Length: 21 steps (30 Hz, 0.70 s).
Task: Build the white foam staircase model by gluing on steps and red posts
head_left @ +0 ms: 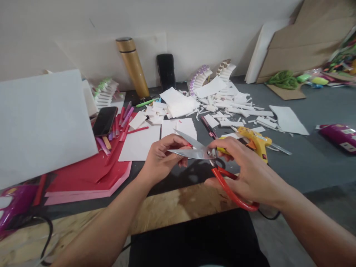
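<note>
My right hand (244, 167) is closed round the red handles of a pair of scissors (198, 152). Their blades are spread apart and point left, towards my left hand (167, 154). The fingers of my left hand are pinched on a small red piece (190, 145), most of it hidden behind the fingers and blades; it looks like paper. Beyond my hands, white card sheets (143, 142) lie on the dark table. Just past my right hand is a yellow glue gun (256, 142).
White paper scraps (233, 107) are heaped across the table's middle. Red sheets (83, 174), rolled paper strips and a phone (105, 120) lie at left beside a large white board (41, 122). A gold flask (133, 68) stands by the wall; cardboard (300, 48) leans at right.
</note>
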Each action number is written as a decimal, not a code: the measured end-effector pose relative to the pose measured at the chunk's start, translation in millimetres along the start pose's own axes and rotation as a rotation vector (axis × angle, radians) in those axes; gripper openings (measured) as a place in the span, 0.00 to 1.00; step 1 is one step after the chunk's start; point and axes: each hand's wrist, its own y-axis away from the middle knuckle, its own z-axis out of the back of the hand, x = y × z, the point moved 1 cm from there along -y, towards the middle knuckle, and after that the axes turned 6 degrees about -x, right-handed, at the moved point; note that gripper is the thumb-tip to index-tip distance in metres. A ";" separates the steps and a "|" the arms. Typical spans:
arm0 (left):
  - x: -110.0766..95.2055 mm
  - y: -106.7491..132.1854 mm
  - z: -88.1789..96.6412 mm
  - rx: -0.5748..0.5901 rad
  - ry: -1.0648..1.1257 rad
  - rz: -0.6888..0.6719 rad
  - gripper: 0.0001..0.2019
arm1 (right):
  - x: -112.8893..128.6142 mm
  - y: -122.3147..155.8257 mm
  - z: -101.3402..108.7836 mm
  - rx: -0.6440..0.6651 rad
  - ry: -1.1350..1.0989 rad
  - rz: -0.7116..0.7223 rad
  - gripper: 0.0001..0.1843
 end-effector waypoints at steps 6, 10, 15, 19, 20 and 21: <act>-4.6 0.1 -1.7 -0.005 -0.022 -0.017 0.07 | -1.7 0.5 -1.0 0.002 0.024 -0.015 0.31; -5.4 -0.8 -3.2 -0.010 -0.030 -0.027 0.10 | -2.1 -0.5 -2.8 0.003 0.002 -0.023 0.29; -2.7 0.2 -2.0 -0.007 -0.043 -0.033 0.09 | -1.0 -0.2 -4.3 -0.021 -0.029 -0.020 0.29; -3.9 0.4 -2.1 -0.027 -0.081 -0.024 0.12 | -0.2 -1.0 -4.2 -0.017 -0.030 -0.027 0.28; -4.4 0.3 -2.2 -0.029 -0.086 -0.023 0.12 | -0.1 -1.4 -4.0 -0.014 -0.029 -0.028 0.29; -4.7 0.1 -2.2 -0.030 -0.089 -0.023 0.12 | -0.1 -1.6 -3.8 -0.011 -0.027 -0.028 0.29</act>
